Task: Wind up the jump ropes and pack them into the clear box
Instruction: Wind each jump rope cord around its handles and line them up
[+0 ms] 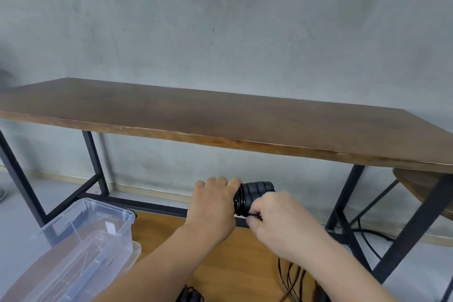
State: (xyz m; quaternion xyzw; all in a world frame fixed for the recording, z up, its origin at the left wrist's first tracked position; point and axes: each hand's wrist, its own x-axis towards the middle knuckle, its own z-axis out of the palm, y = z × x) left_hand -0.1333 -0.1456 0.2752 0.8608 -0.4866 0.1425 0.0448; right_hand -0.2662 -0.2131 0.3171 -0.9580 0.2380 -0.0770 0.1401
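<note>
My left hand (212,206) grips the black handles of a jump rope (255,195), which has black cord wrapped in tight turns around it. My right hand (277,218) pinches the thin cord right beside those turns. The loose cord (293,277) hangs down in loops below my right wrist. The clear box (81,247) stands open at the lower left on a low wooden surface, and I cannot tell what lies inside it. More black rope (190,294) shows at the bottom edge between my forearms.
A long dark wooden table (220,120) on black metal legs stretches across the view against a grey concrete wall. A wooden stool (416,184) stands at the right under the table's end. A black cable (372,235) runs along the floor there.
</note>
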